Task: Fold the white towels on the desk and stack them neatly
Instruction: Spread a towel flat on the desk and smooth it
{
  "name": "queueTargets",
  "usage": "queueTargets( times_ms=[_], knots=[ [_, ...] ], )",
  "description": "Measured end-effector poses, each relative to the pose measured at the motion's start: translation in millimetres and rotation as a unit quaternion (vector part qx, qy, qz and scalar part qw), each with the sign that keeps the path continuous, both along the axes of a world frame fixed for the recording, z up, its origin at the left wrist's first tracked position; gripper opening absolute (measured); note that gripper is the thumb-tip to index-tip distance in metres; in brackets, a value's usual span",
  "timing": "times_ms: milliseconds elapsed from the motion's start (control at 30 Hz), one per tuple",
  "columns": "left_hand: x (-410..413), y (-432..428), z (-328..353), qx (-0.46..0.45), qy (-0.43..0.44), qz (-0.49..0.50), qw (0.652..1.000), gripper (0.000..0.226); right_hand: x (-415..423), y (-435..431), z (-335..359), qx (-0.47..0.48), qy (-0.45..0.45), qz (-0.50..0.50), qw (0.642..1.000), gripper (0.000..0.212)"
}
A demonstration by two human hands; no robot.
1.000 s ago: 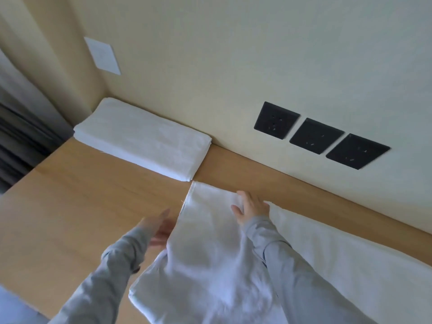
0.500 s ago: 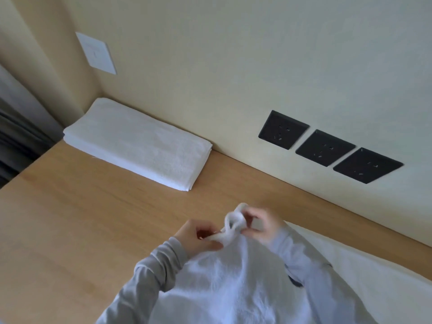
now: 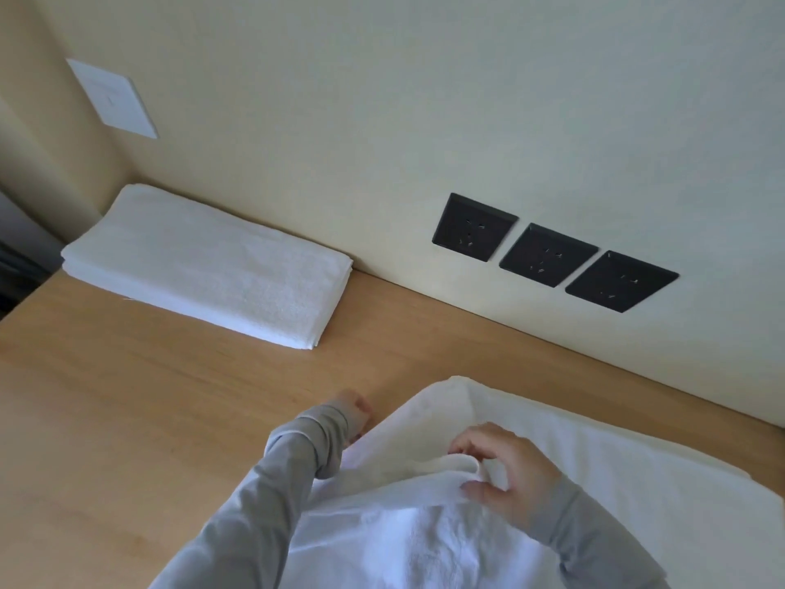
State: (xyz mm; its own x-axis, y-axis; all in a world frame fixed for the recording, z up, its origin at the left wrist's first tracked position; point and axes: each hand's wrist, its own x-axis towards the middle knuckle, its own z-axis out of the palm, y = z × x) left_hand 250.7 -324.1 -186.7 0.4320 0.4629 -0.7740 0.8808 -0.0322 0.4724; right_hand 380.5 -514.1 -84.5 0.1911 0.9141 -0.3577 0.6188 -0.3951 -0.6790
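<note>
A loose white towel (image 3: 408, 533) lies bunched at the near middle of the wooden desk (image 3: 127, 418), with its top edge lifted. My right hand (image 3: 505, 465) pinches a rolled fold of that edge between thumb and fingers. My left hand (image 3: 352, 414) is at the towel's left edge, its fingers curled and partly hidden behind the cloth. Another white towel (image 3: 637, 482) lies spread flat under and to the right of the lifted one. A neat stack of folded white towels (image 3: 208, 265) sits in the far left corner against the wall.
Three black wall sockets (image 3: 548, 252) sit just above the desk's back edge. A white switch plate (image 3: 112, 99) is on the wall at upper left. A dark curtain (image 3: 17, 265) hangs past the desk's left end. Bare wood stretches between the stack and my hands.
My hands held one bunched corner together half a second ago. They have since drawn apart, the left going left and the right going right and nearer, stretching the towel's edge between them.
</note>
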Motion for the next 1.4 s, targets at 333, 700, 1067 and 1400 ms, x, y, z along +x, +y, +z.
queueTargets(
  times_ms=[333,700,1067,1400],
  knots=[
    [24.0,-32.0,16.3,-0.031,-0.002,-0.093,0.995,0.060,28.5,-91.3,38.0,-0.040,-0.004,-0.097,0.994,0.025],
    [20.6,-78.1,18.2,0.203,-0.152,-0.139,0.957,0.031,19.7,-25.6,9.6,0.031,-0.090,-0.082,0.992,0.018],
    [54.5,-30.2,-0.2,0.199,0.005,-0.096,0.975,0.040,18.3,-8.9,4.9,0.015,-0.059,-0.107,0.992,0.007],
    [69.6,-28.7,-8.8,0.159,-0.063,-0.122,0.978,0.021,25.3,2.5,12.7,0.026,-0.099,-0.098,0.990,0.008]
  ],
)
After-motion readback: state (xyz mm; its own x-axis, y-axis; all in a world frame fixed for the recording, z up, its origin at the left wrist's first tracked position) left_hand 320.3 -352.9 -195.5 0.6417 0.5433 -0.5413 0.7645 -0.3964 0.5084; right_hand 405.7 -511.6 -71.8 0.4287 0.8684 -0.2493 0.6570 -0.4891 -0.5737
